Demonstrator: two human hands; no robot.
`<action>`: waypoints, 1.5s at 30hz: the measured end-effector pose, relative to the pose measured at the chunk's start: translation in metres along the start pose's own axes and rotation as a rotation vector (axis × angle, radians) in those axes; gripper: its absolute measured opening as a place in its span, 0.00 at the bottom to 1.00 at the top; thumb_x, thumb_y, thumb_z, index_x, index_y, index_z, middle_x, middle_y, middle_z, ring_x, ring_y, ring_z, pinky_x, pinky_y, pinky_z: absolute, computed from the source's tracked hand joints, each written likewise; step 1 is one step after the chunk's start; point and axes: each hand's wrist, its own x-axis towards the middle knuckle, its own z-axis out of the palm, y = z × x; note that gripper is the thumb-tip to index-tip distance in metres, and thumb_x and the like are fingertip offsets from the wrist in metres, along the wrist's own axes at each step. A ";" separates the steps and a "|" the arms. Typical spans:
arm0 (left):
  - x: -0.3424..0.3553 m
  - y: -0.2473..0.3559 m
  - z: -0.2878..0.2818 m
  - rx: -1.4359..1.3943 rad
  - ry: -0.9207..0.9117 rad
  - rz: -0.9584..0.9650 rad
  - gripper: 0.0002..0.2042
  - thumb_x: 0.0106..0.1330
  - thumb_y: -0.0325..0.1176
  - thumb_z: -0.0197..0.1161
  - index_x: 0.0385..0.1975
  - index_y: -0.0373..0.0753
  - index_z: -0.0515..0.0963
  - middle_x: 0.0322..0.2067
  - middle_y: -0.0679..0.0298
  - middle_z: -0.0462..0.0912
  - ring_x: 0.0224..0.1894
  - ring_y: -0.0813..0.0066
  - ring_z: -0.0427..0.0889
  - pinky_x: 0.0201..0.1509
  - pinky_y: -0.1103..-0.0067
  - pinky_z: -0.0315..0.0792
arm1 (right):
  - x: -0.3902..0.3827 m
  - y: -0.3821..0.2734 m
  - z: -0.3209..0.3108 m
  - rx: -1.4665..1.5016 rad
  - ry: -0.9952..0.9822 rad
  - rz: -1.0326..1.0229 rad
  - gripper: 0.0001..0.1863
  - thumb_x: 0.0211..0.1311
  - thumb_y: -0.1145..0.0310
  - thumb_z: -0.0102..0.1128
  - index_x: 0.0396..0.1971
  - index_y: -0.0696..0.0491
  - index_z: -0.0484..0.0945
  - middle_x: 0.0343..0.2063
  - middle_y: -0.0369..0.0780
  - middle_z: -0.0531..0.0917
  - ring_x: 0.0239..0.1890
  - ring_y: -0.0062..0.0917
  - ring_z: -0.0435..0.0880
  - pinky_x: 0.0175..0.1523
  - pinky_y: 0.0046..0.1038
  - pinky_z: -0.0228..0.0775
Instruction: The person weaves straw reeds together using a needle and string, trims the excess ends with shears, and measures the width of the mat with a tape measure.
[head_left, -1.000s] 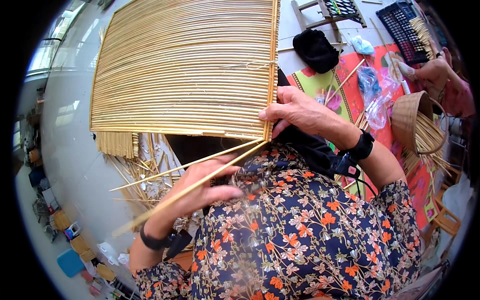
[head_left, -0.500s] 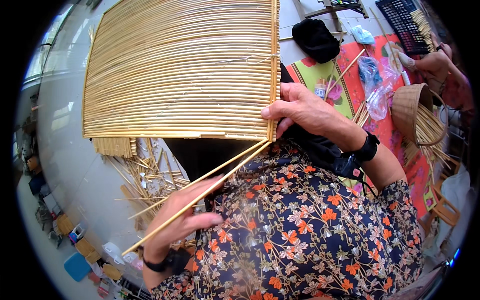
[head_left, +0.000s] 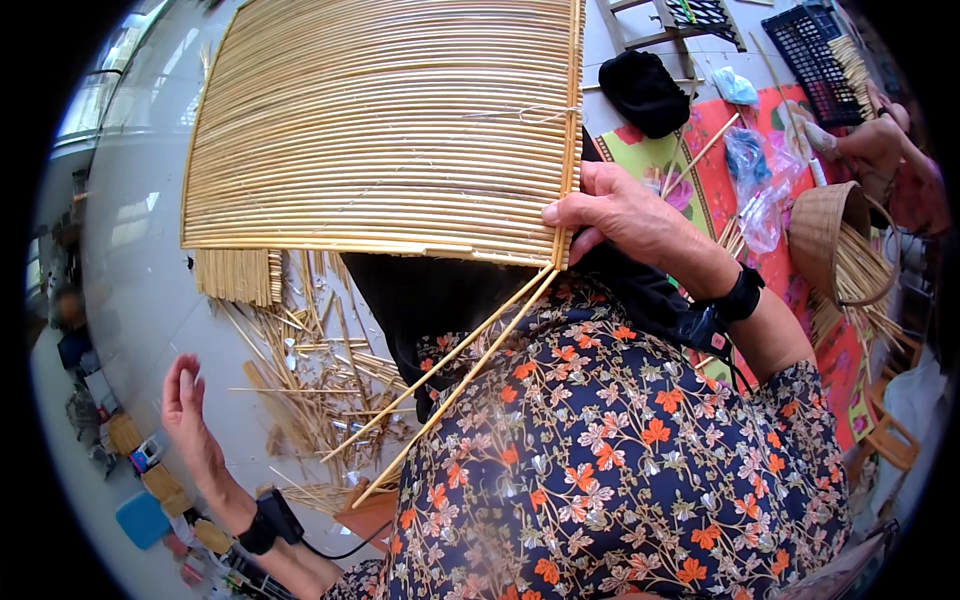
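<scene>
A large panel of thin straw-coloured stalks (head_left: 380, 150), laid side by side, stands over my lap. My right hand (head_left: 625, 215) pinches its right edge near the lower corner, thumb on the front face. Two long loose stalks (head_left: 455, 365) run down to the left from that corner, across my patterned shirt. A thin pale thread (head_left: 530, 113) trails over the panel near its right border. Off to the left, my left hand (head_left: 188, 405) is raised, holding nothing, its fingers stretched out and apart from the panel. Fingers of the right hand behind the panel are hidden.
Cut stalks (head_left: 320, 365) litter the floor below the panel, beside a small bundle of stalks (head_left: 238, 275). On the right, a tipped wicker basket (head_left: 822, 225) holds more stalks on a flowered red cloth (head_left: 715, 170). Another person's arm (head_left: 880, 145) shows near a black crate (head_left: 815, 70).
My left hand has moved left, away from the two loose stalks. In the picture, the panel and my right hand sit slightly higher and farther right.
</scene>
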 end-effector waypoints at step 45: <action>-0.065 0.168 0.332 0.097 -0.525 1.258 0.12 0.53 0.23 0.76 0.38 0.42 0.88 0.34 0.65 0.82 0.39 0.63 0.82 0.40 0.70 0.77 | -0.052 0.036 -0.003 0.190 0.173 -0.472 0.42 0.66 0.84 0.67 0.77 0.63 0.57 0.66 0.45 0.75 0.66 0.27 0.78 0.71 0.31 0.74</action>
